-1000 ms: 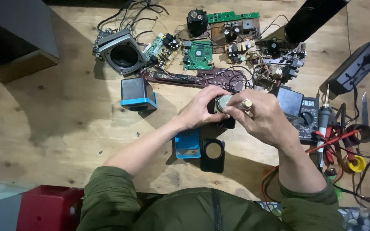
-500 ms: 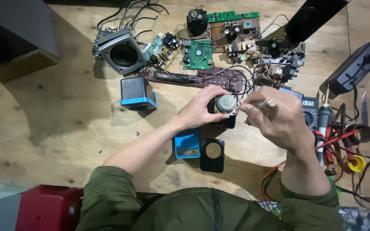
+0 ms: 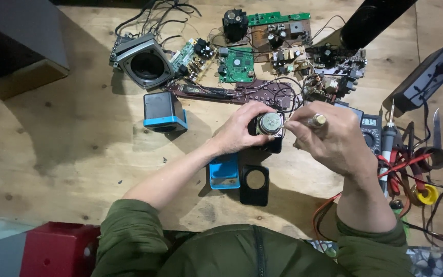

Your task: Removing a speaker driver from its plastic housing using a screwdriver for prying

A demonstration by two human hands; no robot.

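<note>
Left hand holds small speaker; right hand applies screwdriver.

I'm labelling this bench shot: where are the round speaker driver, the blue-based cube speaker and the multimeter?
round speaker driver (image 3: 269, 123), head view, its metal back.
blue-based cube speaker (image 3: 163, 110), head view, dark top.
multimeter (image 3: 369, 128), head view, its body.

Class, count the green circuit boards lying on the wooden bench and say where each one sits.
3: one green board at the top edge, one below it near centre, one beside the grey speaker housing. Wires may hide others.
</note>
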